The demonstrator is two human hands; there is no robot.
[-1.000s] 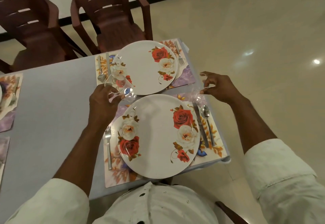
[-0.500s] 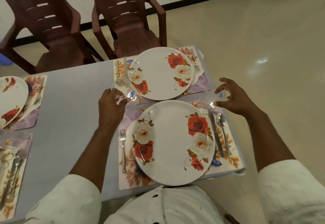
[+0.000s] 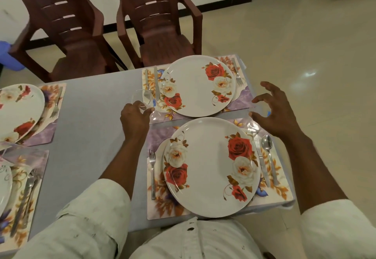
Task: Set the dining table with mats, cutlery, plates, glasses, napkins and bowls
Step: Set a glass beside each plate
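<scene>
While the left hand (image 3: 133, 119) grips a clear glass (image 3: 142, 101) at ten o'clock of the near plate (image 3: 211, 167), over the far mat's (image 3: 242, 102) corner, the right hand (image 3: 272, 112) hovers with fingers spread and slack. A second glass (image 3: 254, 121) stands just under it, at one o'clock of that plate, beside the spoon (image 3: 267, 146).

No text, label, brand, number or sign can be read anywhere in the view. The plates and mats carry only flower and leaf patterns, with no lettering.
</scene>
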